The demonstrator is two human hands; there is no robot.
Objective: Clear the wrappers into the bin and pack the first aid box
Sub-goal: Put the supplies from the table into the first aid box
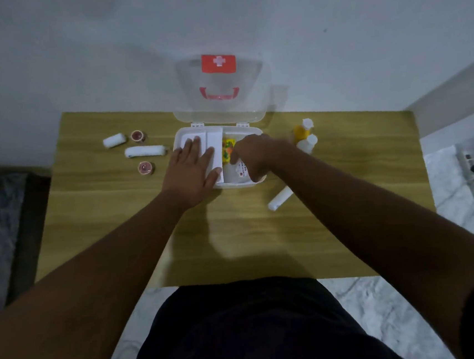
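Observation:
The white first aid box (250, 132) stands open at the back middle of the wooden table (235, 237), its clear lid (221, 94) with a red cross label raised. My left hand (193, 170) lies flat, fingers spread, on the white packets (214, 144) in the box's left part. My right hand (252, 156) reaches into the right part, fingers curled down by a yellow packet (228, 148) and a white sachet (240, 171). What its fingers grip is hidden.
Left of the box lie two white bandage rolls (114, 140) (145, 151) and two small pink tape rolls (138, 135) (145, 168). A yellow bottle (302, 130) and a white bottle (307, 143) stand to the right. A white tube (279, 199) lies under my right forearm.

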